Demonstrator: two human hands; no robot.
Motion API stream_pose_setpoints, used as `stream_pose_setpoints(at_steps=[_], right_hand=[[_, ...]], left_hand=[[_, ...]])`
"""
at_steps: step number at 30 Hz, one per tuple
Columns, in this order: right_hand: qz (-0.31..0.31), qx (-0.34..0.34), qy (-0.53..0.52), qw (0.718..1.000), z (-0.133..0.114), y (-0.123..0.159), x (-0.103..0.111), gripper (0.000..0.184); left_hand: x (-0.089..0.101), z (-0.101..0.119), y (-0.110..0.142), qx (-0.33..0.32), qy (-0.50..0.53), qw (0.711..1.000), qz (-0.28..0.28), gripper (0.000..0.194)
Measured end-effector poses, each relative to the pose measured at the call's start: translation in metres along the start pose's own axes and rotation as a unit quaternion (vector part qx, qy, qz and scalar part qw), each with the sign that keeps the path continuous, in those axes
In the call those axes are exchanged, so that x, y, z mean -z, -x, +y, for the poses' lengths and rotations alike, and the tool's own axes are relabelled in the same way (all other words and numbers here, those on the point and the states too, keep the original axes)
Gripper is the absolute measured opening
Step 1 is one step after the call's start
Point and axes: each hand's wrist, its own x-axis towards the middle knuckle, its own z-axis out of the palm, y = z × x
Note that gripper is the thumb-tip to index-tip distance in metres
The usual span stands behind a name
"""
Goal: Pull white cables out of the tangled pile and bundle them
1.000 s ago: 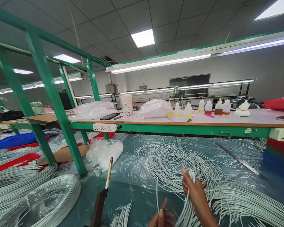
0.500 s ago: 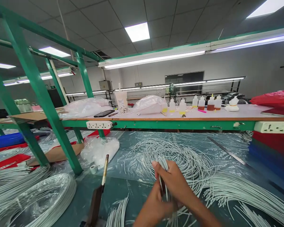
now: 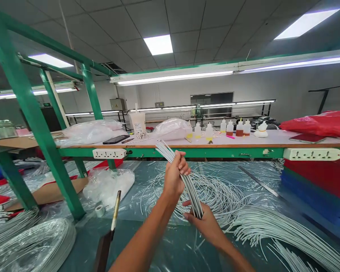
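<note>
My left hand (image 3: 175,175) is closed around the upper part of a bundle of pale grey wires (image 3: 192,192). The cut ends fan out above the fist. Lower down, my right hand (image 3: 202,221) curls its thumb and fingers about the same bundle near its bottom end. The bundle slants from upper left to lower right, held above the bench. Behind it lies a loose tangle of the same wires (image 3: 223,189). A thick sheaf of wires (image 3: 286,226) stretches along the bench to the right of my right hand.
A dark bar with a metal rod (image 3: 116,211) stands at front left. Farther left lies a wrapped wire coil (image 3: 61,245). A metal ruler (image 3: 257,181) rests behind the sheaf. Overhead runs a shelf edge with a power strip (image 3: 109,153); squeeze bottles (image 3: 239,127) stand on it.
The bundle has come up and is tilted to the left. My left hand has risen to its upper part, while my right hand has dropped to its lower end. The view has shifted slightly right.
</note>
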Motion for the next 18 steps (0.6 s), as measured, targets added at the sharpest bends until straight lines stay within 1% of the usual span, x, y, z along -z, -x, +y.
stream_pose_setpoints(at_steps=[1,2,3,5,6,8,9,10,11,12,13,14,15,17,18], right_hand=[[0.004,-0.003,0.045,0.999,0.012,0.003,0.005,0.029],[-0.003,-0.007,0.093,0.996,0.022,0.003,0.015,0.028],[-0.012,-0.011,0.139,0.99,0.031,0.002,0.031,0.026],[-0.016,-0.02,0.203,0.979,0.04,-0.006,0.074,0.02],[-0.006,-0.021,0.22,0.975,0.039,-0.014,0.098,0.016],[0.038,-0.013,0.251,0.967,0.027,-0.034,0.145,0.009],[0.07,-0.002,0.266,0.961,0.018,-0.044,0.163,0.012],[0.103,0.01,0.277,0.955,0.008,-0.053,0.176,0.019],[0.13,0.021,0.282,0.95,0.0,-0.058,0.182,0.024],[0.146,0.029,0.284,0.947,-0.004,-0.06,0.182,0.028],[0.147,0.031,0.283,0.947,-0.004,-0.057,0.175,0.03],[0.13,0.026,0.282,0.95,0.001,-0.05,0.165,0.03],[0.098,0.016,0.281,0.955,0.008,-0.04,0.152,0.025],[0.011,-0.014,0.284,0.959,0.026,-0.016,0.129,0.012],[-0.029,-0.028,0.286,0.957,0.032,-0.007,0.123,0.015]], left_hand=[[-0.001,0.011,-0.002,-0.006,-0.001,1.0,-0.005,0.025],[-0.001,0.025,-0.003,-0.019,-0.005,1.0,-0.009,0.029],[-0.001,0.039,-0.005,-0.037,-0.014,0.999,-0.012,0.031],[0.001,0.071,-0.007,-0.074,-0.042,0.996,-0.02,0.034],[0.001,0.087,-0.007,-0.087,-0.058,0.994,-0.028,0.034],[0.002,0.116,-0.002,-0.113,-0.084,0.989,-0.044,0.035],[0.003,0.128,0.003,-0.13,-0.091,0.986,-0.054,0.035],[0.004,0.138,0.009,-0.156,-0.091,0.981,-0.065,0.034],[0.007,0.146,0.016,-0.185,-0.087,0.976,-0.075,0.033],[0.011,0.151,0.023,-0.21,-0.08,0.971,-0.079,0.033],[0.017,0.155,0.031,-0.223,-0.075,0.969,-0.074,0.032],[0.026,0.156,0.037,-0.222,-0.078,0.97,-0.059,0.032],[0.036,0.156,0.043,-0.203,-0.094,0.974,-0.033,0.032],[0.061,0.156,0.051,-0.123,-0.145,0.98,0.05,0.033],[0.074,0.157,0.054,-0.081,-0.172,0.977,0.098,0.034]])
